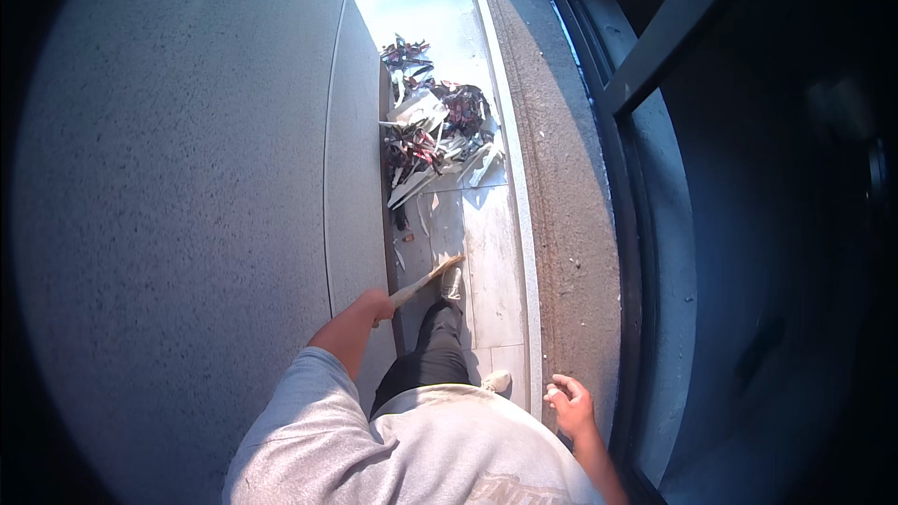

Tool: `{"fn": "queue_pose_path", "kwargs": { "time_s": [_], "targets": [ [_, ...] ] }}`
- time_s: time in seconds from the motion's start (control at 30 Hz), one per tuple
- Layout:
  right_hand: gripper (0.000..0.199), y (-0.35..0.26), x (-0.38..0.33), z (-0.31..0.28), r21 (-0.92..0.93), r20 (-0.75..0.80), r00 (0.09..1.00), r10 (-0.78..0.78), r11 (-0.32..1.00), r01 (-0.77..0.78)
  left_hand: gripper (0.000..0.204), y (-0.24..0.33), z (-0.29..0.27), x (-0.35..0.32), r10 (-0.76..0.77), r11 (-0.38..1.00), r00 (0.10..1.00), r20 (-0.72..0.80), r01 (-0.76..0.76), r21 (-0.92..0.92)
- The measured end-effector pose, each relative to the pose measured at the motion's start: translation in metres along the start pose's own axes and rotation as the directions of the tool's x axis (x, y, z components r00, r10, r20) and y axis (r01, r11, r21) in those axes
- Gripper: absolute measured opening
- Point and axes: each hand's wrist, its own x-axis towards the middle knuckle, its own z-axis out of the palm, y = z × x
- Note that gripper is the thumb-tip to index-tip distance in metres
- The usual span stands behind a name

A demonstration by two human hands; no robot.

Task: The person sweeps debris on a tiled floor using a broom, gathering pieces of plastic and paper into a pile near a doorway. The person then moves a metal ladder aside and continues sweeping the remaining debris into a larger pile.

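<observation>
Grey wall (187, 178) runs close on our left, so we should work the stick (412, 295) in short strokes along the strip, no wide swings. Stick slopes up and right from the left hand (375, 307); its splayed tan end is over the floor (493, 243), just beside our front shoe (452, 285). Can't tell if that end is bristle, or if it touches anything. We'd want the foot clear before stroking.

Scrap pile (463, 112) lies ahead on the floor, well past the tip, between wall and ledge (571, 224): dark and red strips, pale shards. Looks light and tangled; low pushes from its edges should scatter less.

Grip: left hand is wrapped round the stick near its lower end, clamped, no gap showing. One-handed hold, so the tip may twist; we want it firm. Right hand (572, 404) is over the ledge's near end: fingers bent, apart from thumb, no tool visible in it. Can't tell if it touches the ledge.
</observation>
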Motion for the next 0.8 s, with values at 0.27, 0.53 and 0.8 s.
{"fn": "queue_pose_path", "kwargs": {
  "time_s": [0.27, 0.53, 0.8],
  "targets": [
    [0.040, -0.088, 0.092, 0.058, 0.037, -0.020, 0.982, 0.189, 0.981, -0.188, 0.044, -0.004, -0.219, 0.157, 0.005, 0.951, 0.988, 0.153, -0.052, 0.306],
    [0.039, -0.137, 0.137, 0.066, 0.060, 0.014, 0.982, 0.187, 0.980, -0.187, 0.024, 0.068, -0.478, 0.125, -0.030, 0.999, 0.855, -0.517, 0.034, -0.003],
    [0.040, -0.161, 0.172, 0.045, 0.086, 0.088, 0.988, 0.127, 0.987, -0.134, 0.039, 0.087, -0.485, 0.019, -0.086, 0.890, 0.786, -0.613, -0.216, -0.401]
  ]
}}
